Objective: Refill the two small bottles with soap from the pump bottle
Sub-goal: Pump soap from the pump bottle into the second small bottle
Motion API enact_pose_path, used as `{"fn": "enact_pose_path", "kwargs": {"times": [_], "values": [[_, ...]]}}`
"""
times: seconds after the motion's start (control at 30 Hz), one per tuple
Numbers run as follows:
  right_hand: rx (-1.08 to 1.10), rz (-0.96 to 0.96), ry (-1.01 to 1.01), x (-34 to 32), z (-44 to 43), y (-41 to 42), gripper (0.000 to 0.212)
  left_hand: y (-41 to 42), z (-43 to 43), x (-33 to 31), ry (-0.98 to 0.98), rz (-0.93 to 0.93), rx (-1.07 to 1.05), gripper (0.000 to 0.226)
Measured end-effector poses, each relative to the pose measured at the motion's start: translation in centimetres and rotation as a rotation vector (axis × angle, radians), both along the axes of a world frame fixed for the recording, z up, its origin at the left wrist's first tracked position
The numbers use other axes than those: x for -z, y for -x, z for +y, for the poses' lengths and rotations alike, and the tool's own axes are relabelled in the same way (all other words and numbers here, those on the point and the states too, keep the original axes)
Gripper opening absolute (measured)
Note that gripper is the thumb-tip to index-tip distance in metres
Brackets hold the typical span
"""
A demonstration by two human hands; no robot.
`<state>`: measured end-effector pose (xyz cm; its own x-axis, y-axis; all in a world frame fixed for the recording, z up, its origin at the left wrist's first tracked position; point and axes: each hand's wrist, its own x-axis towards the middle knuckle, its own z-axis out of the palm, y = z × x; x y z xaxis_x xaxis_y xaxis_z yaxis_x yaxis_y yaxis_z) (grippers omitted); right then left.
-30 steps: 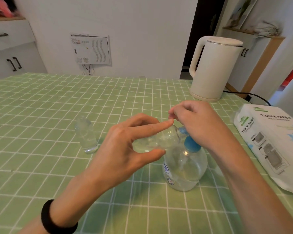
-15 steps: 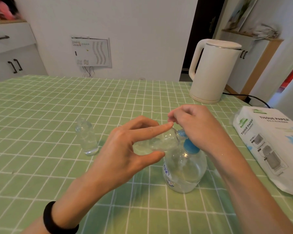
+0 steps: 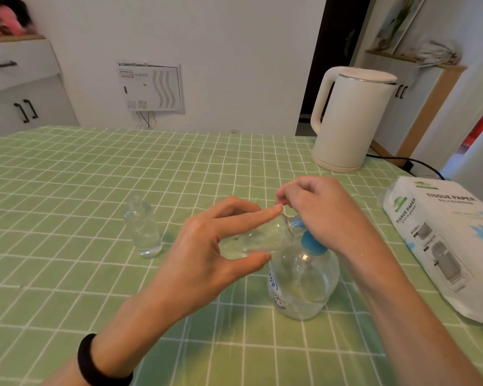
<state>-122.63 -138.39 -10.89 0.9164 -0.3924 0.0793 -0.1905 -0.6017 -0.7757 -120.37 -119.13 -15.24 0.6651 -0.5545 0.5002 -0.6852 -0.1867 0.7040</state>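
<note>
My left hand (image 3: 207,254) holds a small clear bottle (image 3: 260,238) tilted on its side, pinched between thumb and fingers, its mouth against the blue nozzle of the pump bottle (image 3: 304,282). The pump bottle is round and clear with a blue pump top and stands on the green checked tablecloth. My right hand (image 3: 324,210) rests on the pump head with its fingers curled over it; the pump head is mostly hidden under the hand. A second small clear bottle (image 3: 142,229) stands upright and uncapped to the left, with clear liquid inside.
A white electric kettle (image 3: 352,118) stands at the back right, its cord trailing right. A pack of tissue paper (image 3: 446,246) lies at the right table edge. The green checked tablecloth (image 3: 67,190) covers the table. White cabinets stand at the back left.
Both hands and the tilted bottle stay at the pump nozzle. The view has shifted slightly; nothing else has visibly moved.
</note>
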Motion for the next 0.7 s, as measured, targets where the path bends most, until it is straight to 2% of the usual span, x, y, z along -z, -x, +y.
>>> {"fn": "enact_pose_path", "kwargs": {"times": [0.17,0.4,0.7], "values": [[-0.033,-0.042,0.031,-0.22,-0.03,-0.06,0.037,0.02,0.19,-0.48,-0.004,-0.059,-0.001,0.058],[-0.024,0.029,-0.045,0.16,-0.32,-0.63,0.028,-0.28,-0.04,0.13,0.002,-0.012,-0.005,0.058],[-0.003,-0.039,0.024,-0.12,-0.33,-0.23,0.032,0.07,0.04,-0.41,0.022,-0.005,0.006,0.057]]}}
